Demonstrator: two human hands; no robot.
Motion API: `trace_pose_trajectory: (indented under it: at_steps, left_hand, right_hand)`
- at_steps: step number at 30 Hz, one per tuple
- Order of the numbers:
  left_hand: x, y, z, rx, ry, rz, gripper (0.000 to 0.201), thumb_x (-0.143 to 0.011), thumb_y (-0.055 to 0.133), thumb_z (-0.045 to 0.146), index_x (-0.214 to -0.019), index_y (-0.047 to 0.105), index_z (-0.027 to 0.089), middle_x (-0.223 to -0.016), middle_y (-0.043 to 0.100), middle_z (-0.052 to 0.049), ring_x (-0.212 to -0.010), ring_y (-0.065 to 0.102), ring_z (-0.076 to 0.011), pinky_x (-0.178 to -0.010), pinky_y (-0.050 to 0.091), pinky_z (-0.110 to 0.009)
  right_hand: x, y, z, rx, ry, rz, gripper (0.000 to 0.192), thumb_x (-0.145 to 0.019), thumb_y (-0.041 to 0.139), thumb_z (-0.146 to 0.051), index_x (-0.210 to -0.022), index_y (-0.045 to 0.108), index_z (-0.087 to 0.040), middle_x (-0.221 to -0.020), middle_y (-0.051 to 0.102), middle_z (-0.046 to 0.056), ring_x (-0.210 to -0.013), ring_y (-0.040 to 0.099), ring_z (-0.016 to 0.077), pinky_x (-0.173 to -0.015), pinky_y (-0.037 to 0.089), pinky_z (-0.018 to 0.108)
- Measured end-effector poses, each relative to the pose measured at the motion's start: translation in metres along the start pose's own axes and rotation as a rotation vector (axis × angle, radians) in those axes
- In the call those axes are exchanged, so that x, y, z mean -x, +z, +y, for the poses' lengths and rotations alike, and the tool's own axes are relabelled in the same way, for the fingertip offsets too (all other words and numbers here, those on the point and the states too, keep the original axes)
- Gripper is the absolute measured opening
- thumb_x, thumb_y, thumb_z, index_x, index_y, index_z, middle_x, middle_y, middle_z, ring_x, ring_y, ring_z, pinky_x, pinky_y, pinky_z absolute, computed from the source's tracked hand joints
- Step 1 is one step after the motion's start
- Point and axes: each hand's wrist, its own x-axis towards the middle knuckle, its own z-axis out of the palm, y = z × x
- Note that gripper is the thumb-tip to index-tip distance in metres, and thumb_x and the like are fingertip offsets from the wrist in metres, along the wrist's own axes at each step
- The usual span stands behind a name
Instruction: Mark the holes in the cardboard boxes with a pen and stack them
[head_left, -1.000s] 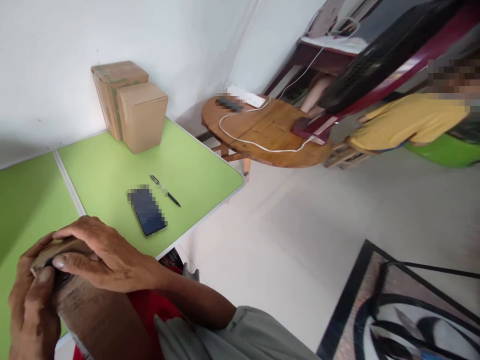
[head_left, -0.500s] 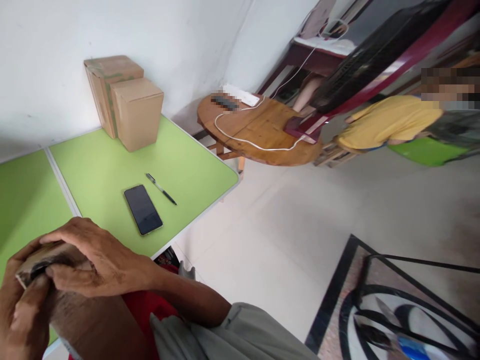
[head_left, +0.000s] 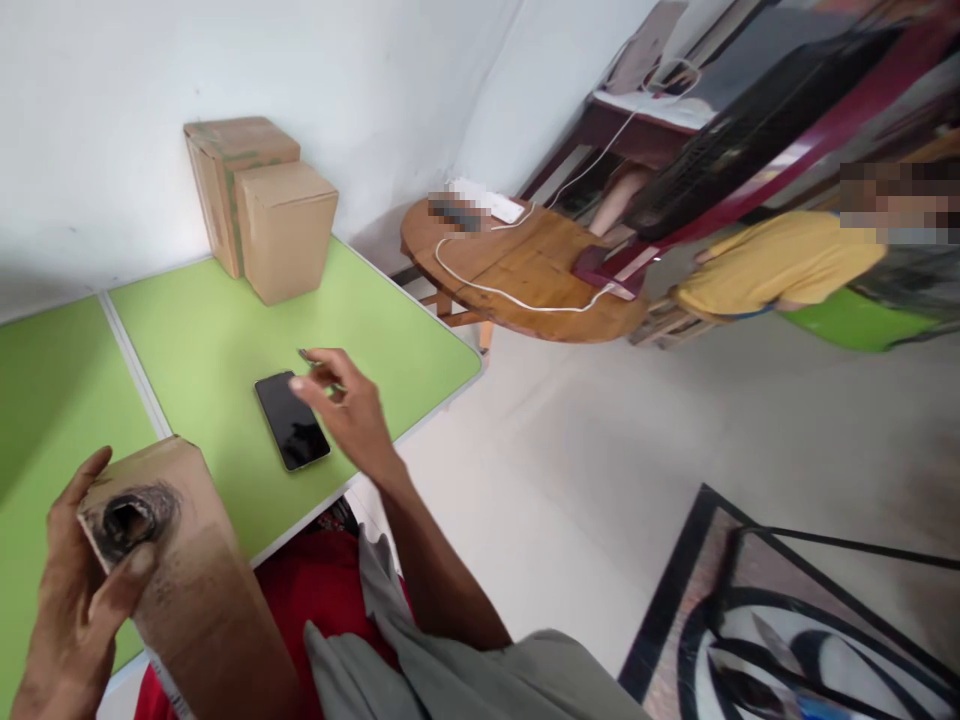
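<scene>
My left hand (head_left: 82, 590) grips a long brown cardboard box (head_left: 217, 600), its thumb beside a ragged round hole (head_left: 133, 520) with blackened edges near the box's end. Dark smudges surround the hole, and the box slants down toward my lap. My right hand (head_left: 345, 405) hovers over the green table, fingers curled and the thumb apart from them. Beneath its fingers lies a pen (head_left: 303, 354), mostly hidden, with only one end showing. A smartphone (head_left: 292, 420) with a dark screen lies just left of my right hand, close under the thumb.
Two closed cardboard boxes (head_left: 289, 235) stand against the wall on the green table (head_left: 187, 330). Beyond it, a round wooden table (head_left: 517, 255) holds a power strip and a white cable. A person in a yellow shirt (head_left: 787, 260) sits at the right.
My right hand has left the cardboard box and moved right, over the pen beside the phone. The blackened hole is now uncovered. My left hand still holds the box.
</scene>
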Motion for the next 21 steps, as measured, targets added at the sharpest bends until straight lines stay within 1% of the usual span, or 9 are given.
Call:
trace_pose_trajectory:
  at_steps: [2,4,6,8,11,13,16,19,21]
  left_hand:
    - [0.003,0.003,0.014,0.104,-0.078,-0.007,0.096,-0.092,0.073,0.076,-0.176,0.043,0.040,-0.160,0.062,-0.009,-0.144,0.065,-0.0472,-0.120,0.058,-0.071]
    - [0.005,0.007,0.022,0.151,-0.095,-0.036,0.098,-0.092,0.076,0.075,-0.176,0.040,0.040,-0.168,0.054,-0.010,-0.154,0.057,-0.0465,-0.129,0.049,-0.070]
    - [0.006,0.010,0.022,0.162,-0.058,-0.074,0.096,-0.094,0.078,0.070,-0.176,0.039,0.041,-0.172,0.050,-0.010,-0.157,0.054,-0.0448,-0.130,0.049,-0.067]
    - [0.008,0.011,0.017,0.179,-0.011,-0.101,0.094,-0.094,0.079,0.066,-0.176,0.039,0.042,-0.171,0.049,-0.010,-0.155,0.057,-0.0428,-0.127,0.053,-0.063]
    - [0.010,0.011,0.011,0.208,0.028,-0.125,0.094,-0.096,0.078,0.062,-0.178,0.035,0.044,-0.172,0.046,-0.010,-0.156,0.056,-0.0418,-0.126,0.054,-0.062]
    - [0.012,0.011,0.011,0.217,0.025,-0.141,0.094,-0.097,0.078,0.060,-0.178,0.033,0.045,-0.173,0.043,-0.010,-0.158,0.053,-0.0429,-0.127,0.052,-0.066]
    - [0.011,0.011,0.017,0.236,0.004,-0.164,0.096,-0.096,0.080,0.060,-0.178,0.032,0.044,-0.170,0.045,-0.010,-0.157,0.052,-0.0436,-0.131,0.047,-0.069]
    - [0.008,0.013,0.025,0.262,-0.009,-0.205,0.101,-0.093,0.083,0.062,-0.177,0.030,0.041,-0.170,0.042,-0.012,-0.158,0.050,-0.0442,-0.134,0.042,-0.071]
    - [0.006,0.013,0.029,0.265,-0.022,-0.237,0.104,-0.092,0.083,0.065,-0.177,0.028,0.039,-0.174,0.038,-0.014,-0.161,0.047,-0.0449,-0.135,0.038,-0.073]
  right_hand:
    - [-0.007,-0.023,0.023,0.421,0.221,0.033,0.028,-0.110,0.072,-0.039,-0.131,0.072,-0.022,-0.104,0.082,0.007,-0.104,0.077,0.0256,-0.092,0.057,0.036]
    - [-0.011,-0.037,0.042,0.594,0.352,0.017,0.021,-0.102,0.079,-0.027,-0.120,0.074,-0.019,-0.099,0.082,0.010,-0.105,0.077,0.0309,-0.092,0.054,0.039]
    - [-0.012,-0.040,0.055,0.626,0.399,0.008,0.016,-0.099,0.079,-0.022,-0.114,0.074,-0.018,-0.100,0.082,0.014,-0.106,0.077,0.0354,-0.090,0.052,0.040]
    - [-0.012,-0.037,0.064,0.635,0.414,0.014,0.005,-0.102,0.071,-0.020,-0.106,0.073,-0.019,-0.098,0.082,0.015,-0.105,0.077,0.0357,-0.089,0.051,0.040]
    - [-0.012,-0.037,0.067,0.599,0.408,0.036,0.014,-0.097,0.065,-0.014,-0.086,0.066,-0.023,-0.085,0.078,0.012,-0.098,0.076,0.0331,-0.086,0.050,0.039]
    - [-0.012,-0.042,0.064,0.534,0.381,0.056,0.018,-0.093,0.066,-0.016,-0.079,0.060,-0.025,-0.075,0.074,0.008,-0.086,0.074,0.0294,-0.081,0.051,0.037]
    - [-0.005,-0.052,0.049,0.351,0.293,0.097,0.016,-0.097,0.065,-0.029,-0.083,0.057,-0.027,-0.064,0.066,-0.001,-0.063,0.065,0.0212,-0.065,0.050,0.032]
    - [0.012,-0.050,0.020,-0.143,0.081,0.126,0.021,-0.097,0.075,-0.041,-0.090,0.062,-0.026,-0.066,0.070,-0.003,-0.051,0.060,0.0160,-0.049,0.045,0.027]
    - [0.029,-0.037,-0.004,-0.450,-0.030,0.054,0.024,-0.092,0.087,-0.041,-0.093,0.068,-0.026,-0.071,0.077,-0.002,-0.051,0.065,0.0146,-0.044,0.045,0.024]
